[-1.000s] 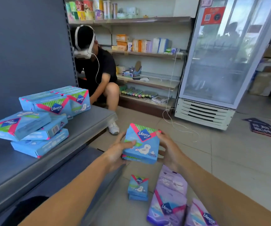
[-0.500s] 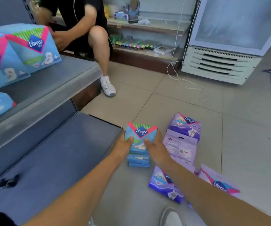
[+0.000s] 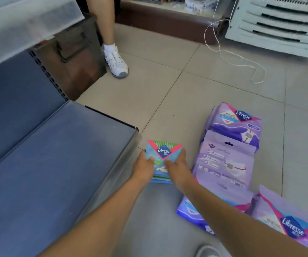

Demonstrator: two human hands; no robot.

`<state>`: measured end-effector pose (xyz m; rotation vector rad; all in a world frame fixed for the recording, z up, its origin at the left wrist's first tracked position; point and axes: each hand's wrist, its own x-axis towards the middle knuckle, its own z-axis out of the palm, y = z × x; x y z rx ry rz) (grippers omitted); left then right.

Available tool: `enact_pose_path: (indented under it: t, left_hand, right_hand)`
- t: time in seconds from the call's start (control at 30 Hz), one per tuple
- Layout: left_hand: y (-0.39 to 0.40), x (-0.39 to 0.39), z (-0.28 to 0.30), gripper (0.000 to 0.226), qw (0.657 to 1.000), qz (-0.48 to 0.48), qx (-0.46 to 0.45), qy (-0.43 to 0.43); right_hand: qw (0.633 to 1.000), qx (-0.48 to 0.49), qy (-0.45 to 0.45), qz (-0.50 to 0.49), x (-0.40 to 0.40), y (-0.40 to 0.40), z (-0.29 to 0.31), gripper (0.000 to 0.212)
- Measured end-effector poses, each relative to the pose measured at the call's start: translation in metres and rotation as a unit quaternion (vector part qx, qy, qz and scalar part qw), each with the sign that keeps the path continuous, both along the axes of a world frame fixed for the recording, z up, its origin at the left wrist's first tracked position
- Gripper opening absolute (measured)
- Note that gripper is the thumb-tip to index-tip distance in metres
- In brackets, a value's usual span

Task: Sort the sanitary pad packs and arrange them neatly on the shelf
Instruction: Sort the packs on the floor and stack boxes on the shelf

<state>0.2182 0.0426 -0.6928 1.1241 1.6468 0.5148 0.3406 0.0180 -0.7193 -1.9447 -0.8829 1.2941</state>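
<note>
Your blue Libresse pack (image 3: 163, 154) has a green-striped top, pink chevron and navy logo diamond. The purple packs (image 3: 225, 164) carry pink trim. Blue-grey shelf (image 3: 47, 164), beige floor tiles (image 3: 196, 86), white sneaker (image 3: 116, 62).

Both hands hold a small stack of blue Libresse pad packs (image 3: 163, 156) low over the tiled floor (image 3: 168, 86): left hand (image 3: 143, 168) on its left edge, right hand (image 3: 177, 168) on its right. Purple Libresse packs (image 3: 227, 164) lie just beside, and the grey metal shelf (image 3: 47, 164) stands to the left.
</note>
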Motion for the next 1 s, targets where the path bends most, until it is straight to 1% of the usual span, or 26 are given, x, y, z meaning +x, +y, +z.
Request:
enact_pose_path:
  t: [0.1, 0.17, 0.23, 0.3, 0.37, 0.43, 0.53, 0.6, 0.67, 0.7, 0.73, 0.77, 0.8, 0.83, 0.9, 0.93, 1.0]
  left_hand:
    - [0.002, 0.0, -0.005, 0.022, 1.0, -0.001, -0.006, 0.012]
    - [0.003, 0.001, -0.004, 0.024, 1.0, -0.002, -0.006, 0.017]
    - [0.002, 0.001, 0.002, 0.032, 0.999, -0.016, -0.001, 0.033]
    - [0.001, 0.001, 0.018, 0.042, 0.998, -0.028, 0.01, 0.047]
    - [-0.003, 0.0, 0.041, 0.045, 0.998, -0.035, 0.02, 0.051]
    - [-0.01, -0.004, 0.069, 0.047, 0.995, -0.044, 0.027, 0.08]
    - [-0.022, -0.012, 0.111, 0.05, 0.984, -0.1, 0.061, 0.135]
    - [-0.034, -0.024, 0.149, 0.057, 0.96, -0.171, 0.095, 0.2]
    - [-0.046, -0.033, 0.181, 0.06, 0.921, -0.247, 0.116, 0.279]
    - [-0.054, -0.039, 0.202, 0.062, 0.898, -0.271, 0.132, 0.322]
    - [-0.063, -0.044, 0.221, 0.063, 0.873, -0.29, 0.148, 0.363]
    - [-0.072, -0.048, 0.24, 0.065, 0.851, -0.302, 0.162, 0.398]
    - [-0.08, -0.052, 0.257, 0.066, 0.83, -0.31, 0.175, 0.429]
    - [-0.087, -0.056, 0.271, 0.066, 0.811, -0.314, 0.187, 0.457]
    - [-0.105, -0.064, 0.301, 0.064, 0.774, -0.321, 0.214, 0.503]
    - [-0.116, -0.069, 0.314, 0.062, 0.763, -0.322, 0.222, 0.514]
    - [-0.134, -0.076, 0.337, 0.059, 0.758, -0.312, 0.233, 0.523]
  right_hand:
    - [1.0, -0.016, -0.01, 0.013, -0.003, 0.004, 0.003, 0.089]
    - [0.999, -0.024, -0.026, 0.018, -0.005, 0.003, 0.019, 0.087]
    - [0.998, -0.012, -0.054, 0.026, -0.006, 0.0, 0.036, 0.087]
    - [0.995, -0.003, -0.091, 0.043, -0.003, -0.004, 0.055, 0.084]
    - [0.99, 0.002, -0.126, 0.063, 0.002, -0.009, 0.077, 0.082]
    - [0.983, 0.014, -0.16, 0.085, 0.005, -0.015, 0.103, 0.079]
    - [0.969, 0.04, -0.208, 0.126, 0.005, -0.027, 0.147, 0.063]
    - [0.951, 0.073, -0.254, 0.161, 0.006, -0.039, 0.183, 0.053]
    - [0.916, 0.094, -0.33, 0.209, 0.007, -0.05, 0.214, 0.049]
    - [0.893, 0.107, -0.369, 0.235, 0.006, -0.059, 0.236, 0.053]
    - [0.872, 0.12, -0.399, 0.255, 0.003, -0.068, 0.257, 0.063]
    - [0.855, 0.131, -0.423, 0.269, 0.001, -0.076, 0.277, 0.073]
    - [0.838, 0.139, -0.446, 0.282, -0.002, -0.084, 0.294, 0.078]
    - [0.821, 0.145, -0.467, 0.295, -0.003, -0.091, 0.307, 0.076]
    - [0.785, 0.162, -0.507, 0.317, -0.008, -0.107, 0.334, 0.065]
    - [0.768, 0.168, -0.525, 0.326, -0.011, -0.115, 0.345, 0.06]
    - [0.757, 0.176, -0.536, 0.33, -0.018, -0.129, 0.362, 0.056]
